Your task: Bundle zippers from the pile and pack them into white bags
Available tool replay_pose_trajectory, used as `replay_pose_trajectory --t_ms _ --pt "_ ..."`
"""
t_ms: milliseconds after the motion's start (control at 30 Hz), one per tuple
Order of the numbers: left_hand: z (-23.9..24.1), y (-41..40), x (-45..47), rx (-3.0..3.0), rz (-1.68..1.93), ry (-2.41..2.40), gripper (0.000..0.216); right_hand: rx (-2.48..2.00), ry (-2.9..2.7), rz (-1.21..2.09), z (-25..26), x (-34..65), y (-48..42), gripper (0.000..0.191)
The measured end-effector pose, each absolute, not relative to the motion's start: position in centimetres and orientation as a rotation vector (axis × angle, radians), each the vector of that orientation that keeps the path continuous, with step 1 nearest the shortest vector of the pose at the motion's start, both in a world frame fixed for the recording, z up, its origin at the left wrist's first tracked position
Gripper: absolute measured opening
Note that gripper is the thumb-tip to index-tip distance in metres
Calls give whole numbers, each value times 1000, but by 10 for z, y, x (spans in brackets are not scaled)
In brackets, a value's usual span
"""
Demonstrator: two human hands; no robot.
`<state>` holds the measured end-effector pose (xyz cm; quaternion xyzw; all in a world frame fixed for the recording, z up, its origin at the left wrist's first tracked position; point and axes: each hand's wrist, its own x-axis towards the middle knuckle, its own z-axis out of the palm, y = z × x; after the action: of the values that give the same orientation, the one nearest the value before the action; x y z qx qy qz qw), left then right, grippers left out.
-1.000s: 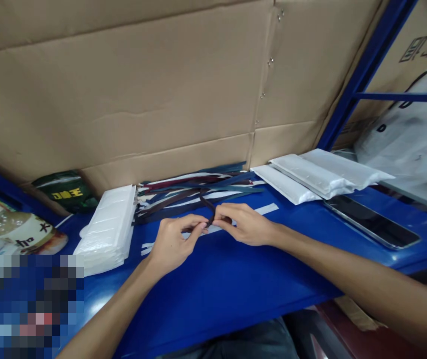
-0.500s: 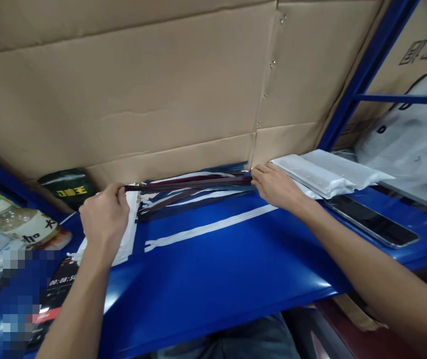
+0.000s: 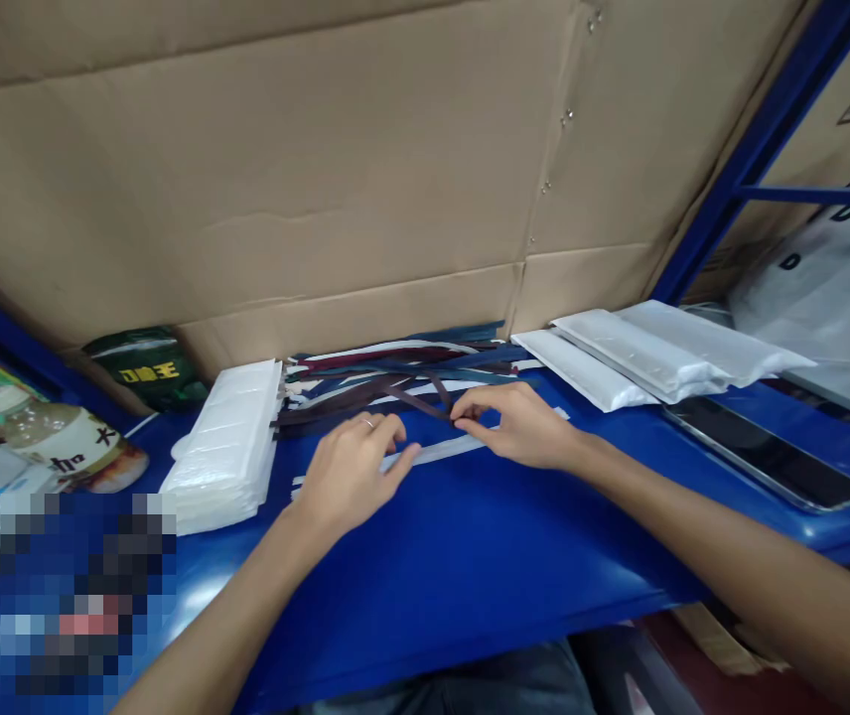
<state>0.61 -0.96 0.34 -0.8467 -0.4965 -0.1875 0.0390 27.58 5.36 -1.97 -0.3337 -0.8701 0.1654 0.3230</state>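
The dark brown strip (image 3: 421,401) is one length, bent back on itself near the middle of the blue surface (image 3: 425,586), its bend at the fingertips of the right hand (image 3: 518,427). Of the two hands, the right pinches this strip between thumb and forefinger; the left hand (image 3: 351,467), with one ring on it, has its fingers curved and its thumb well apart from them, with nothing visible in its grasp. One white zipper (image 3: 440,451) lies across the surface, partly hidden behind both hands. Beyond it, against one cardboard panel (image 3: 283,179), lies a heap of strips (image 3: 395,359) in blue, white, maroon and brown, too tangled to count. To the right are three white padded pouches (image 3: 640,348), overlapping, and one phone (image 3: 768,452) just beside them. To the left stand one stack of white packets (image 3: 227,427), number unclear, one dark green bag (image 3: 146,367) and one bottle (image 3: 74,442).
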Motion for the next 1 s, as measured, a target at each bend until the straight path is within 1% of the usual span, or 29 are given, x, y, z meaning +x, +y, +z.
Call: replay_pose_trajectory --t_ms 100,267,367,500,600,733,900,967,1000 --pt "-5 -16 18 -2674 -498 -1505 27 -715 -2340 488 -18 267 42 15" --pt "-14 -17 26 -2714 -372 -1484 31 -493 -2434 514 -20 262 35 16" --pt "-16 -16 27 -2701 -310 -1491 31 -435 -2473 505 -22 260 35 19" --pt "-14 -18 27 -2696 -317 -1507 29 -427 -2487 504 -21 260 34 19" --pt "-10 -20 27 -2676 -344 -1530 31 -496 -2490 508 -18 261 32 16" --pt "-2 -22 28 -2662 -315 -1559 29 -631 -2530 498 -11 263 29 12" --pt "16 -12 6 -2467 -299 -1750 27 -881 -2617 337 -5 283 44 26" --pt "28 -6 -15 -2385 -309 -1839 30 -1038 -2595 269 -6 306 58 27" --pt "34 -3 -28 -2358 -304 -1872 31 -1109 -2577 227 -8 321 66 24"
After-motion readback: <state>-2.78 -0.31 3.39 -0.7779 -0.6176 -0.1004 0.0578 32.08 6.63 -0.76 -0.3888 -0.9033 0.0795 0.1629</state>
